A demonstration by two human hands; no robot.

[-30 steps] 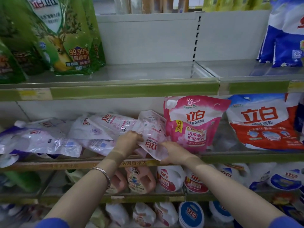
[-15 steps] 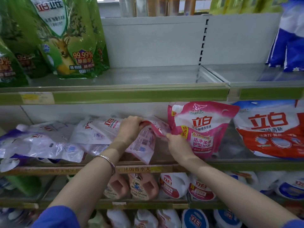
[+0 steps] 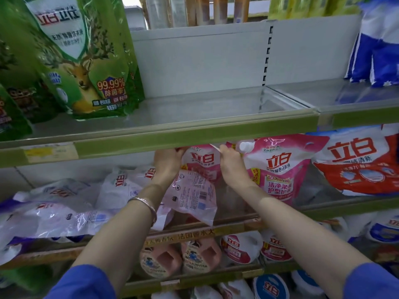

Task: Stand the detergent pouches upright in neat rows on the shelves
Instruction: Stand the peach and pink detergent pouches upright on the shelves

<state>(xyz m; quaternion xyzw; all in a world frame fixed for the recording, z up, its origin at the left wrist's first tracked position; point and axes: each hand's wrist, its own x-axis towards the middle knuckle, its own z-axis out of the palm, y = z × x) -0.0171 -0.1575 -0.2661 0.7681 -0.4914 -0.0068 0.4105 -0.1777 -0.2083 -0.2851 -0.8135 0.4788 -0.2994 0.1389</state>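
On the middle shelf [image 3: 356,207] I hold a pink detergent pouch [image 3: 200,160] upright by its top. My left hand [image 3: 167,162] grips its top left corner and my right hand [image 3: 232,164] pinches its top right corner, both just under the green shelf edge above. Another pink pouch [image 3: 193,196] leans back-side out against its lower front. Right of my hands a pink pouch [image 3: 278,169] stands upright. Several white and purple pouches [image 3: 56,207] lie flat in a heap to the left.
A red and white bag [image 3: 356,162] stands at the far right of this shelf. The upper shelf [image 3: 194,108] holds green pouches [image 3: 77,55] at left and blue bags [image 3: 377,46] at right. Bottles [image 3: 200,257] fill the shelf below.
Both hands have risen with the pink pouch, from low at the shelf front to its top corners, and it now stands upright. The camera has moved closer to the shelves.
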